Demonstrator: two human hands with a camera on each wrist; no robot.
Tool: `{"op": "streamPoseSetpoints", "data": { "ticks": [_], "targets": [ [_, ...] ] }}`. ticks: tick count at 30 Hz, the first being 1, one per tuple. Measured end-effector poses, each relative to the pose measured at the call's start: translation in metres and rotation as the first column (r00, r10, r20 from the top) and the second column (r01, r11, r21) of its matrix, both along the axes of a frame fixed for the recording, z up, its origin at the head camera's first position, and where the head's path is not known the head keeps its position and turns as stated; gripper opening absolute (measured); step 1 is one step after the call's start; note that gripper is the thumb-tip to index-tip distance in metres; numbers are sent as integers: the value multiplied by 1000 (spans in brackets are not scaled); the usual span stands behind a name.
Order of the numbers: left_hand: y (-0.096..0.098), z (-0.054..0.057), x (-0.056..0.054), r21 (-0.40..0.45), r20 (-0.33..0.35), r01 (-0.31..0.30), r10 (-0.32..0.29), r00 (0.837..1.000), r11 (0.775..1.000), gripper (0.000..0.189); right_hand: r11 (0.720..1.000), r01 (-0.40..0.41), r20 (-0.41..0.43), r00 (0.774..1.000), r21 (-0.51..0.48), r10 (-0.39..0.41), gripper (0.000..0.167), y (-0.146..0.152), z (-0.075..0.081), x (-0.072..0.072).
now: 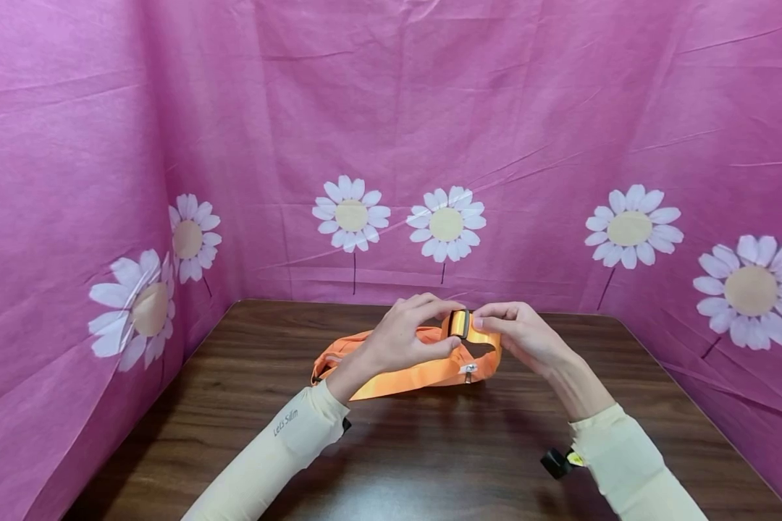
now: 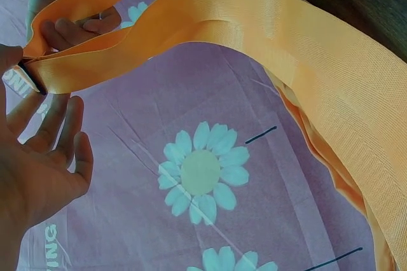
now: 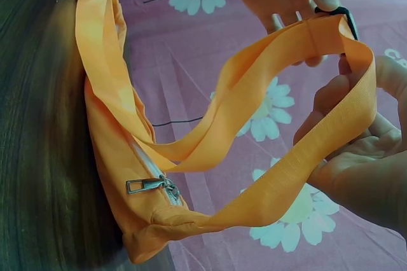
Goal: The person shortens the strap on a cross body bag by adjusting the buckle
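Observation:
An orange waist bag (image 1: pixel 345 349) lies on the table, its metal zipper pull (image 3: pixel 145 185) showing at one end. Its orange strap (image 3: pixel 286 188) rises in a loop above the bag. A black slide buckle (image 1: pixel 459 323) sits on the raised part of the strap. My left hand (image 1: pixel 400 336) pinches that buckle between thumb and fingers. Just to the right, my right hand (image 1: pixel 528 336) pinches the strap beside the buckle. In the left wrist view the strap (image 2: pixel 210 16) runs from the left hand (image 2: pixel 38 156) back towards the bag.
The dark wooden table (image 1: pixel 391 463) stretches out under the hands. A pink cloth (image 1: pixel 508 87) with white daisies hangs behind and at both sides of it. Black wrist cameras, one (image 1: pixel 556 463) below the right forearm, stick out from the pale sleeves (image 1: pixel 280 449).

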State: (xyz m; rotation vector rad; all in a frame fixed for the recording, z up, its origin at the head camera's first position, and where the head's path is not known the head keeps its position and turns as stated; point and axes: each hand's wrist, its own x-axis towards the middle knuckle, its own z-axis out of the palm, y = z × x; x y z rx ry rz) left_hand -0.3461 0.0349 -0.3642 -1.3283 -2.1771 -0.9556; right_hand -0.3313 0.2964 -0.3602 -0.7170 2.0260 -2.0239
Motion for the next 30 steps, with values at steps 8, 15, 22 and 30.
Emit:
{"op": "streamPoseSetpoints", "data": {
  "ticks": [8,15,22,30],
  "targets": [
    [0,-1,0,7,-6,10,-10,1000,1000,47,1000,24,39,999,5,-24,17,-1,0,1],
    [3,-5,0,14,6,43,-43,999,999,48,1000,-1,29,1000,23,1,16,-5,0,2],
    [2,-2,1,38,-5,28,-28,1000,999,49,998,-35,56,998,-47,38,21,-4,1,1],
    [-1,1,-3,86,0,22,-22,1000,996,46,996,-70,59,996,-48,73,24,8,-6,-7]
  ]
}}
